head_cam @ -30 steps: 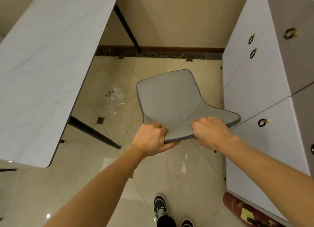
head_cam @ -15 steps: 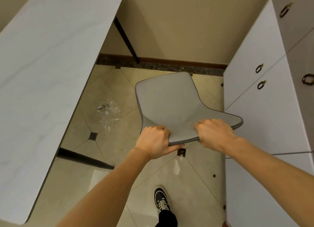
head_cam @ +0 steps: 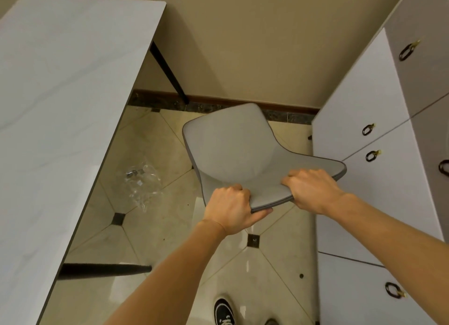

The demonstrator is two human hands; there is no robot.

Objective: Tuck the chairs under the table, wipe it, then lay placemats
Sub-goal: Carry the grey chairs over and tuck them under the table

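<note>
Both the left hand (head_cam: 229,209) and the right hand (head_cam: 312,189) clamp curled fingers over the grey chair (head_cam: 239,152) backrest's top edge, likely steering it toward the table (head_cam: 60,106) at nine o'clock.

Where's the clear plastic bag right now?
In the head view, the clear plastic bag lies on the tiled floor left of centre, between the table edge and the grey chair.
</note>
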